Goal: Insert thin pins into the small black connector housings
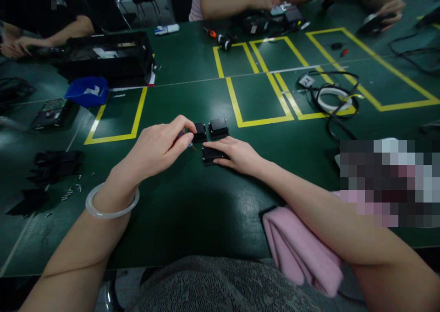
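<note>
From the head view, we're at the centre of the frame, and our left hand (160, 145) has its grip pinched on a thin screwdriver (190, 145), the shaft slanting down toward the nearest black box (209, 153). Our right hand (240, 155) is on that same box, its grip grasping it, thumb at the near side, fingers over the far side, the box lying on the green tabletop (192, 211). Just beyond sit a left black box (200, 132), partly behind our left fingers, and a right black box (218, 126). Over at left of frame we've got loose screws (68, 193) near a cluster of black parts (57, 164); above, a blue bin (82, 94). Lower right, a pink cloth (292, 238) hangs over the edge, and right of centre lies a black cable (356, 103). Up top, co-workers' hands (266, 0) are busy too.
</note>
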Demonstrator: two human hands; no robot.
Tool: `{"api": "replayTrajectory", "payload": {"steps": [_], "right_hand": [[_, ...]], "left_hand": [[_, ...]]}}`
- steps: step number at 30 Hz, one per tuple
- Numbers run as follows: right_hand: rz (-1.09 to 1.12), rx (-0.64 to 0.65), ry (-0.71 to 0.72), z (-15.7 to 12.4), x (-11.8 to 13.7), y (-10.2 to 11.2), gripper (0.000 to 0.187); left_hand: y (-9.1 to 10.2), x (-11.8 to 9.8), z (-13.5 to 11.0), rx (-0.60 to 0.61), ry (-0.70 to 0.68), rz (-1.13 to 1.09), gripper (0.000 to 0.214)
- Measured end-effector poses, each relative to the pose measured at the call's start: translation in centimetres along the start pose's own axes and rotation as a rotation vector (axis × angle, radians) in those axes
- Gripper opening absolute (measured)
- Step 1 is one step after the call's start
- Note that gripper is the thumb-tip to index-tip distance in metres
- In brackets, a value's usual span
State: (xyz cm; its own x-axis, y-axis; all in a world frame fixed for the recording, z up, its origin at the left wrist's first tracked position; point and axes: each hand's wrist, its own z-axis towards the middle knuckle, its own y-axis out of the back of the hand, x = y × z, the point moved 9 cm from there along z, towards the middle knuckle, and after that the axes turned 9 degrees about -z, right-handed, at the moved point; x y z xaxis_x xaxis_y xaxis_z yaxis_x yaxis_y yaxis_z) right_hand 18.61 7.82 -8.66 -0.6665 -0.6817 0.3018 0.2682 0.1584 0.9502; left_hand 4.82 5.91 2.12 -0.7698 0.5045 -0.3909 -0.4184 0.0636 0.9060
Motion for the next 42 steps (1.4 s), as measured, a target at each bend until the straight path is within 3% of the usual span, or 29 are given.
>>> {"api": "replayTrajectory", "payload": {"steps": [15, 22, 28, 36, 42], "right_hand": [[-0.01, 0.034, -0.016, 0.03, 0.18, -0.01, 0.061], [-0.015, -0.02, 0.015, -0.05, -0.04, -0.06, 0.058], [-0.015, -0.002, 0.012, -0.12, 0.09, -0.01, 0.059], [-0.021, -0.013, 0.02, -0.2, -0.03, -0.03, 0.059], [-0.015, -0.009, 0.017, -0.16, 0.01, 0.0, 0.059]], "left_hand": [[0.01, 0.31, 0.11, -0.043, -0.006, -0.064, 0.03], [0.21, -0.08, 0.02, -0.079, -0.046, -0.046, 0.033], [0.09, 0.4, 0.0, -0.104, 0.026, -0.005, 0.034], [0.13, -0.17, 0.0, -0.018, 0.024, -0.07, 0.034], [0.14, 0.13, 0.14, -0.041, 0.014, -0.101, 0.032]]}}
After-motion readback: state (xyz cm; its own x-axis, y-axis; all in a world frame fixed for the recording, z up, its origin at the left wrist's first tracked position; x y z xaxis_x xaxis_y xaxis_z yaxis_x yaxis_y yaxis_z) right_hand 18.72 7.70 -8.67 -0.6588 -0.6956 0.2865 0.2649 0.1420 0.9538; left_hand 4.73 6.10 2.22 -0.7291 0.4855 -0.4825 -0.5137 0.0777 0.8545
